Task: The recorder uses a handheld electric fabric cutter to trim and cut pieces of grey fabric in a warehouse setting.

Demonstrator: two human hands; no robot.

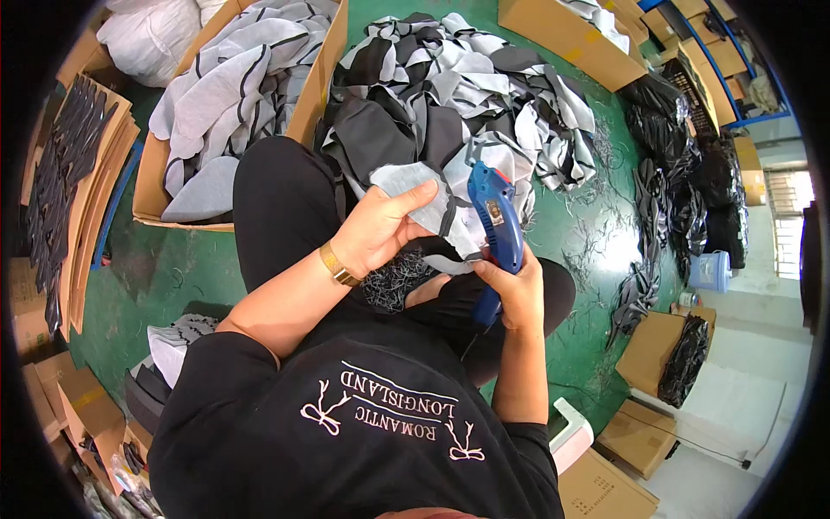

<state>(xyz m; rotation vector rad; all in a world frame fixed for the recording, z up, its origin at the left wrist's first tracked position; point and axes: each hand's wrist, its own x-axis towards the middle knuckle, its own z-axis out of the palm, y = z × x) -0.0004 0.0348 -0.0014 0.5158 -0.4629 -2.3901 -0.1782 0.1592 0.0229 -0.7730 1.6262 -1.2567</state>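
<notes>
My left hand [378,227] pinches a light grey fabric piece [401,180] with dark edging, thumb on top, above my lap. A blue handheld electric fabric cutter [501,212] sits in my right hand [519,292], its fingers wrapped round the body and its head pointing away from me. The fabric hangs between both hands. Its lower edge lies close by my right thumb; whether they touch I cannot tell. A big heap of grey and black fabric pieces [380,134] lies on the floor just beyond my hands.
At the left stands a cardboard box [313,104] filled with similar grey pieces. Thread scraps [399,284] cover my lap, and more lie on the green floor [605,285]. Black plastic bags [666,130] and a light blue bucket [711,272] stand at the right.
</notes>
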